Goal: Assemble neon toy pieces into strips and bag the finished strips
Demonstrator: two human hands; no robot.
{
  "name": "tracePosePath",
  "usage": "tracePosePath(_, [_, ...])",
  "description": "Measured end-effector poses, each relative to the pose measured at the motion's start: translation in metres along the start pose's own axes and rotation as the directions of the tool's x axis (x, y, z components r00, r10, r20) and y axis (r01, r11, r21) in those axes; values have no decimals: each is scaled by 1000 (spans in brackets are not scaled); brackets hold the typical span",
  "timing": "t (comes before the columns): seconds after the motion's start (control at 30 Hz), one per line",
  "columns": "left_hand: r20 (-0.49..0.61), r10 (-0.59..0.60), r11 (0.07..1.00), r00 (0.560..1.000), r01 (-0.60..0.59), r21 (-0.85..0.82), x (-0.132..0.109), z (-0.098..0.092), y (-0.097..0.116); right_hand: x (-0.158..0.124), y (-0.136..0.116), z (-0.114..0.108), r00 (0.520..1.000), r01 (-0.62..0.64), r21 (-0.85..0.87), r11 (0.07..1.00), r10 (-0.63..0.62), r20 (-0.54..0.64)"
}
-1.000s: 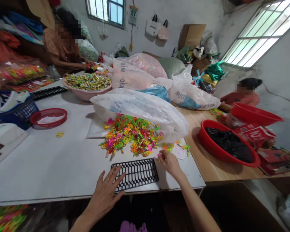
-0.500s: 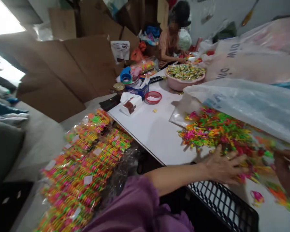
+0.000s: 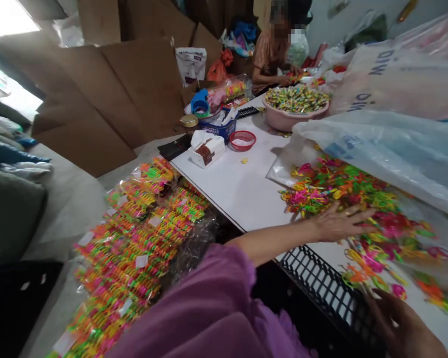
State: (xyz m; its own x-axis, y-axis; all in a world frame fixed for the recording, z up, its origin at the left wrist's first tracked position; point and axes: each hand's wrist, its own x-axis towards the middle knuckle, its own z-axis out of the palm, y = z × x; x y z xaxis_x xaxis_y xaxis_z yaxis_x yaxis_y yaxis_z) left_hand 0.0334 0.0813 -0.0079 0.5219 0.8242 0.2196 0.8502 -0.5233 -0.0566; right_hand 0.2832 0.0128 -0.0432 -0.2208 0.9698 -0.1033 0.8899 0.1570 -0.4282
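A loose heap of small bright plastic pieces (image 3: pixel 377 199) in pink, yellow, green, orange and red spreads over the white table; their exact kind is too small to tell. My left hand (image 3: pixel 341 223) lies on the heap's near side, fingers stretched and spread, with a ring on one. Lower right, my right hand (image 3: pixel 405 318) is over the end of a black plastic basket (image 3: pixel 317 278) at the table's edge. Its fingers are apart, pointing at several loose pieces beside them, and I see nothing held. The basket's inside is mostly dark and hidden.
Clear bags packed with similar pieces (image 3: pixel 134 258) lie left of the table (image 3: pixel 224 194). A tissue pack (image 3: pixel 207 149), red basket (image 3: pixel 242 141), blue basket (image 3: pixel 220 130) and pink basin (image 3: pixel 296 117) stand farther back. Large plastic sacks (image 3: pixel 395 139) crowd the right; another person (image 3: pixel 271 64) sits beyond.
My right hand has come from the right edge down and left to the black basket. Pieces now lie in front of its fingers. My left hand stays on the heap; the view has shifted slightly.
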Motion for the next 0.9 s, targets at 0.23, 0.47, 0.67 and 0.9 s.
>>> tracePosePath(0.23, [-15, -256, 921, 967, 239, -308, -152, -4, 44, 10, -53, -17, 984, -54, 335, 941, 108, -144])
tracePosePath(0.47, [-102, -365, 916, 926, 338, -215, -155, 16, 72, 16, -101, 18, 1000, -16, 545, 838, 15, 7])
tracePosePath(0.67, [-94, -312, 935, 946, 287, -210, -153, 20, 70, 14, -114, 43, 1000, 3, 763, 647, 17, -18])
tracePosePath(0.9, [-125, -298, 937, 946, 265, -228, -154, 24, 71, 28, -122, 80, 991, 129, 643, 755, -119, -60])
